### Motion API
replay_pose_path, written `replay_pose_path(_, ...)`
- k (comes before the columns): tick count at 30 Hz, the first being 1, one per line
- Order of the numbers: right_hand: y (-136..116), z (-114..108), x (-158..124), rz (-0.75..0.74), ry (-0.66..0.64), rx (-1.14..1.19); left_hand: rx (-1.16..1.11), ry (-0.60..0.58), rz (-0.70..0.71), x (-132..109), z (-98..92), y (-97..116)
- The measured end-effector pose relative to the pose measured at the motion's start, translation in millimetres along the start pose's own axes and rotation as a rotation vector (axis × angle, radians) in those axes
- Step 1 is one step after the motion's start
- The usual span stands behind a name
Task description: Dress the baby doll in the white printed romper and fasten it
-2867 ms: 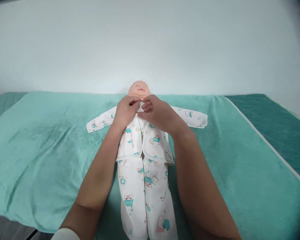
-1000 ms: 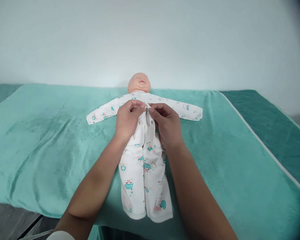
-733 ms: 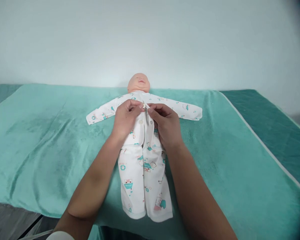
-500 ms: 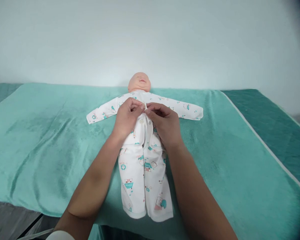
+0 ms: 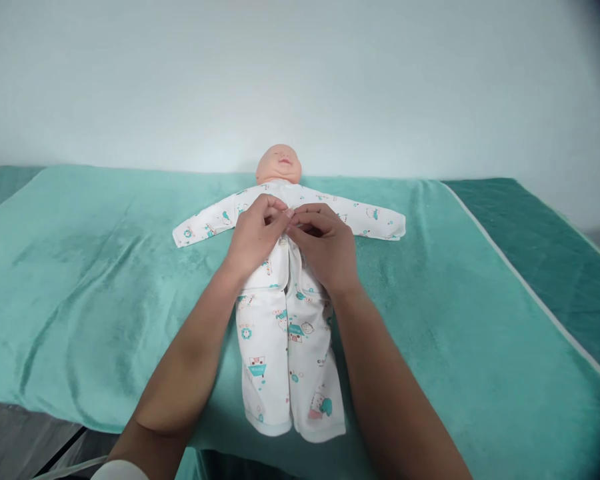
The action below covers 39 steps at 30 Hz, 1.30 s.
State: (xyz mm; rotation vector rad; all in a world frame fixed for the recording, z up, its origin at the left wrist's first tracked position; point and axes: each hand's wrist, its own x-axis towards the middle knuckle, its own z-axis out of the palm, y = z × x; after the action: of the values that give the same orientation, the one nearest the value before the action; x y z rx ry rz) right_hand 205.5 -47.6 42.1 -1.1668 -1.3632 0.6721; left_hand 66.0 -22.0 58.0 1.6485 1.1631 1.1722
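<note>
A baby doll (image 5: 279, 163) lies on its back on a light green towel (image 5: 105, 280), head away from me. It wears a white romper (image 5: 285, 347) printed with teal and pink pictures, sleeves spread to both sides. My left hand (image 5: 255, 235) and my right hand (image 5: 321, 244) meet over the doll's chest, fingertips touching. Each pinches one edge of the romper's front opening, pressing the two edges together. The fingers hide the fastener between them.
A darker green cover (image 5: 555, 267) with a white seam lies under the towel at the right. A pale wall (image 5: 300, 80) rises right behind the doll's head. Dark floor (image 5: 10, 447) shows at the lower left, past the towel's near edge.
My hands have come down from the doll's neck to its chest. In the last second they closed the small gap between them and now press the two front edges together.
</note>
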Motion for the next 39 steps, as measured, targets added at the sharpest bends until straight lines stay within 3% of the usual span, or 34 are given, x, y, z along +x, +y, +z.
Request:
replay_pose_path(22,17,-4,5,-0.077,-0.058,0.121,0.297,-0.003,0.139,0,-2.1,-2)
replay_pose_path(27,17,-2,4,-0.082,-0.052,0.106,0.235,0.023,0.136,1,-1.3,-3)
replay_pose_path(34,14,-1,2,-0.012,-0.028,0.099,0.042,0.014,0.018,4,-0.3,-3)
replay_pose_path(39,14,0,2,-0.128,-0.008,0.059,-0.106,-0.02,-0.025,5,-0.7,-7)
